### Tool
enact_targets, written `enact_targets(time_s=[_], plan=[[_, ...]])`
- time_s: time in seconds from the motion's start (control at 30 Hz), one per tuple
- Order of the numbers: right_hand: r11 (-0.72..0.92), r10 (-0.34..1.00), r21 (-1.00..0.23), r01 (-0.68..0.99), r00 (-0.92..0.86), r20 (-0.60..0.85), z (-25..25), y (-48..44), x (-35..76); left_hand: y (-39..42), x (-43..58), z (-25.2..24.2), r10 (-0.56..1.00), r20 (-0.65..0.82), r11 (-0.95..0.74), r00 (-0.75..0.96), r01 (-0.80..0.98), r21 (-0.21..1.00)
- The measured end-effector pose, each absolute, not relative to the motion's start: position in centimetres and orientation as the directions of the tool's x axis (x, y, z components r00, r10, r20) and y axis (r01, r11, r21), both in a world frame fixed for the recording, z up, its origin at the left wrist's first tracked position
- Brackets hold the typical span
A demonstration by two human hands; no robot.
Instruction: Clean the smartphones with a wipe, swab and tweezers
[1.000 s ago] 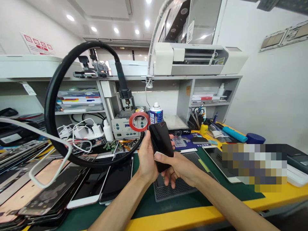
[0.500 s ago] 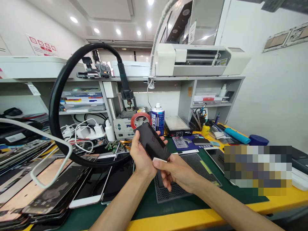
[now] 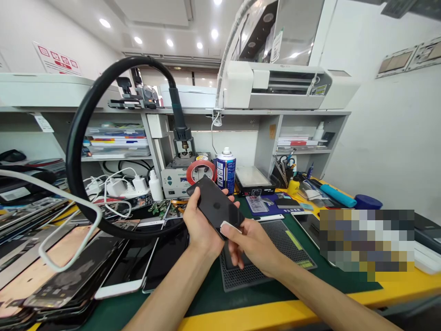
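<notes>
A dark smartphone (image 3: 216,204) lies tilted, dark face up, in my left hand (image 3: 201,230). My left thumb presses its left edge and the fingertips show along the far edge. My right hand (image 3: 258,241) is closed at the phone's near right end, pinching a small white piece (image 3: 226,225) beneath the thumb. What that piece is, a wipe or a card, I cannot make out. Below my hands lies a grey perforated mat (image 3: 275,239), with a dark flat thing partly hidden on it.
Stacked phone screens (image 3: 65,276) crowd the left, beside a white-framed phone (image 3: 127,266). A thick black hose (image 3: 74,151) loops over them. Behind stand red tape (image 3: 190,172), a blue spray can (image 3: 226,172) and a hot plate (image 3: 257,184). A white phone (image 3: 306,225) lies to the right.
The phone has tipped slightly, so its reflection differs and its upper end sits a little lower and further left. My right thumb and the white piece have shifted slightly along the near edge.
</notes>
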State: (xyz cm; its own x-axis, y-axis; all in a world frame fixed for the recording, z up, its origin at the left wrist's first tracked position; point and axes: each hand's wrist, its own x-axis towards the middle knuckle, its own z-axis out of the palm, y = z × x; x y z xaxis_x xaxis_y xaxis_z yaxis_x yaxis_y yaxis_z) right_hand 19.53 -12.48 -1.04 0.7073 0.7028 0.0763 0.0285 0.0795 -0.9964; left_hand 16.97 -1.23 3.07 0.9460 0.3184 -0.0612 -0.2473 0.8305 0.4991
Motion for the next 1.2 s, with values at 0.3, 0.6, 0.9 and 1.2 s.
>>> enact_targets(time_s=[0.3, 0.6, 0.9, 1.2], plan=[[0.032, 0.729, -1.000, -0.001, 0.684, 0.022, -1.0, -13.1, 19.9, -0.2, 17.4, 2.2, 0.203, -0.055, 0.862, 0.978, -0.152, 0.484], [-0.052, 0.706, -0.998, 0.045, 0.708, -0.004, -0.5, -14.9, 21.0, 1.0, 17.2, 1.5, 0.018, -0.095, 0.770, 0.995, 0.046, 0.637], [-0.233, 0.618, -0.964, 0.128, 0.785, -0.045, -0.7, -15.4, 22.0, 0.9, 17.1, 1.1, 0.061, -0.048, 0.680, 0.997, -0.006, 0.733], [-0.203, 0.529, -0.961, 0.187, 0.847, 0.053, -0.6, -15.8, 22.7, 0.0, 16.8, 1.1, 0.033, -0.078, 0.586, 0.996, 0.044, 0.809]])
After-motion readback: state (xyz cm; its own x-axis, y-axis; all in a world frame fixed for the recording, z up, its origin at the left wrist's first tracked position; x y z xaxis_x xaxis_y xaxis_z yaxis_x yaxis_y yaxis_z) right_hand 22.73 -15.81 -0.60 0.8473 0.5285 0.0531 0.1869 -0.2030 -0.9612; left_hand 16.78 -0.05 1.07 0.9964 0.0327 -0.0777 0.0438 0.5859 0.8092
